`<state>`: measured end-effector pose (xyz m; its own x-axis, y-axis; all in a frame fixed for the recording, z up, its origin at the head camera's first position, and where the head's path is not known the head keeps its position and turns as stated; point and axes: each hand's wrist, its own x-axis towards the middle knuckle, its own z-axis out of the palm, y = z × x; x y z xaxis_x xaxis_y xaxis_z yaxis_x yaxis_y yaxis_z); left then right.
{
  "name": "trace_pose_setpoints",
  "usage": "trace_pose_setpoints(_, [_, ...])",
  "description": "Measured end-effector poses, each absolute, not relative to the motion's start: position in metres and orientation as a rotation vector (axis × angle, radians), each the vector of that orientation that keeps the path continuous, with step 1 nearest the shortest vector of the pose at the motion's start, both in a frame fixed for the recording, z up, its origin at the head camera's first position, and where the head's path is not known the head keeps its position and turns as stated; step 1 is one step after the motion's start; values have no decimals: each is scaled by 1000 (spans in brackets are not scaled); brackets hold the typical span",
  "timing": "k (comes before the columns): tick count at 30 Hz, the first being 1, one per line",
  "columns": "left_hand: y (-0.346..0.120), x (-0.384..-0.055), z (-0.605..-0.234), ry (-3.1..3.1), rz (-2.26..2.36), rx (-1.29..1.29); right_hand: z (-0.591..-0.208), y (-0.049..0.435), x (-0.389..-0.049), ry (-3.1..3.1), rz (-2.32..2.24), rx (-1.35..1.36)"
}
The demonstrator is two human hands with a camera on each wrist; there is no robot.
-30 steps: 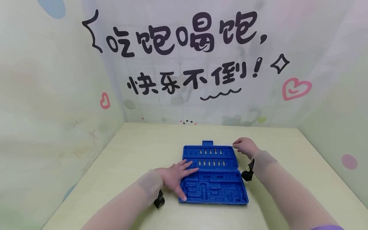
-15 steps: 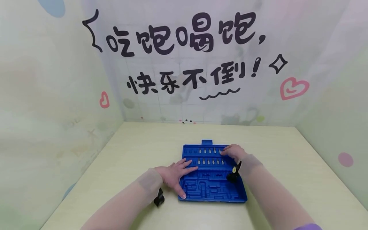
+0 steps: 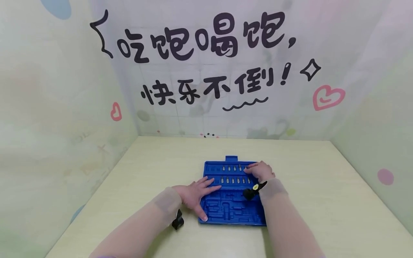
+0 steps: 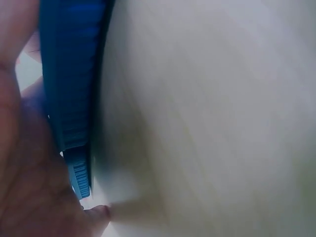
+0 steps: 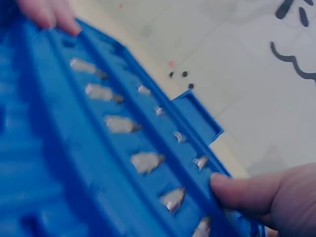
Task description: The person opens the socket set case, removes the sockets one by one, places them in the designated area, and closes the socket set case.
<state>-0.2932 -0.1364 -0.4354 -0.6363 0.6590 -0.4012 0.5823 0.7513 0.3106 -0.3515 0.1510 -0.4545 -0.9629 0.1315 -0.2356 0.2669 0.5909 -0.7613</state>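
Observation:
A blue plastic bit case (image 3: 222, 224) lies unfolded on the table. Two rows of small silver screwdriver bits (image 5: 145, 162) stand in the slots of its far half; the near half has moulded recesses. My left hand (image 3: 195, 195) rests spread on the case's left side, thumb at the near-left corner. In the left wrist view, that hand (image 4: 34, 168) lies along the case wall (image 4: 71, 74). My right hand (image 3: 262, 171) reaches over the far-right part, fingertips at the right end of the far row. In the right wrist view, its thumb (image 5: 237, 190) touches that row; I cannot tell whether it pinches a bit.
The pale wooden table (image 3: 161, 154) extends around the case, bounded by printed walls. A latch tab (image 3: 231, 158) sticks out from the case's far edge. Black wrist cameras hang below both wrists, the right camera (image 3: 250, 194) over the near half of the case.
My right hand has moved left from outside the case's right edge to the far row's right end. My left hand stays spread on the case.

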Motion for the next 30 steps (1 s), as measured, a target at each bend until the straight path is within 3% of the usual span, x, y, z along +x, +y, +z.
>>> trace_pose_setpoints(12, [-134,-297,-439,2452,186,957,-447,143,-347,2719,-1231,406])
trace_pose_setpoints(30, [-137,-297,-438,2436,258,913,-442,148,-355,2628,-1208,308])
